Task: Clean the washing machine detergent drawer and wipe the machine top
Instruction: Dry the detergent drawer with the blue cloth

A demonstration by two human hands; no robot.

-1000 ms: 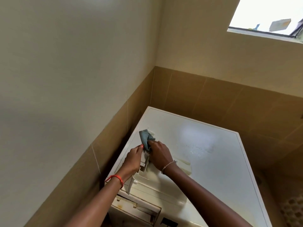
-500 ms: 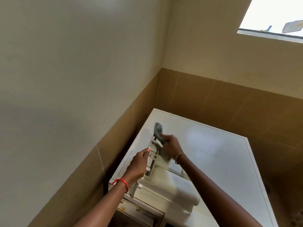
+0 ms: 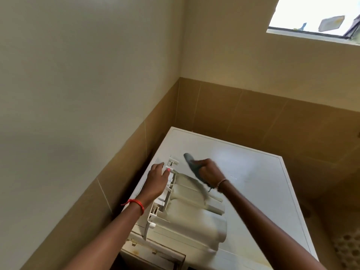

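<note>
**Drawer out on the machine top, cloth in your right hand**

- Detergent drawer [image 3: 187,215]: removed from its slot, lying on the near left part of the washing machine top [image 3: 253,184], underside and moulded cream compartments facing up, its long axis running away from you.
- Your left hand [image 3: 156,181]: rests on the drawer's far left edge, fingers curled loosely around the white plastic rail there. A red band [image 3: 136,204] circles that wrist.
- Your right hand [image 3: 209,170]: fingers closed around a grey-blue cloth [image 3: 191,162], held just above the drawer's far end. One end of the cloth sticks up past the knuckles; the rest trails down, blurred, toward the drawer. A thin bracelet [image 3: 221,183] sits on the wrist.
- Empty drawer slot [image 3: 155,254]: open at the machine's front left corner, directly below the drawer, with yellowish staining.
- Surroundings: tan wall tiles [image 3: 253,114] behind and left of the machine; window [image 3: 319,14] upper right.
</note>
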